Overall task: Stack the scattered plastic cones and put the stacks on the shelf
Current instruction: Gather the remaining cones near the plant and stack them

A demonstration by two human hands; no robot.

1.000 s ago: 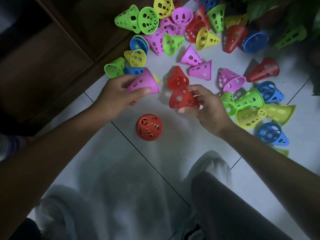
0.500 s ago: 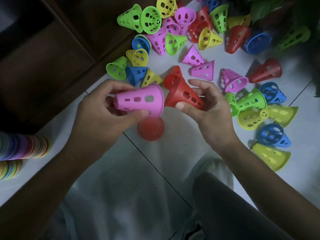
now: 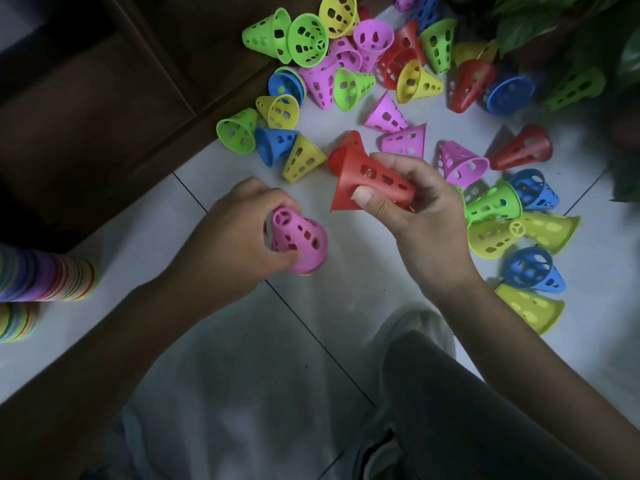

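My left hand [image 3: 239,233] grips a pink perforated cone [image 3: 301,237] that stands upright on the white floor tiles, over the spot where a red cone stood; red shows through its holes. My right hand [image 3: 412,209] holds a red cone [image 3: 370,178] tilted above the floor, thumb on its side, just right of the pink one. Another red cone [image 3: 351,140] lies behind it. Several loose cones in green, yellow, blue, pink and red lie scattered at the back and right, such as a pink one [image 3: 460,162] and a green one [image 3: 491,204].
A dark wooden shelf unit [image 3: 104,109] fills the upper left. A long multicoloured stack of cones [image 3: 45,275] lies at the left edge. Plant leaves [image 3: 561,26] hang over the top right. My knees and trousers [image 3: 450,410] take up the foreground.
My left hand has turned the pink cone upright and lowered it onto the red cone on the floor. My right hand has lifted its red cone and shifted it slightly right.
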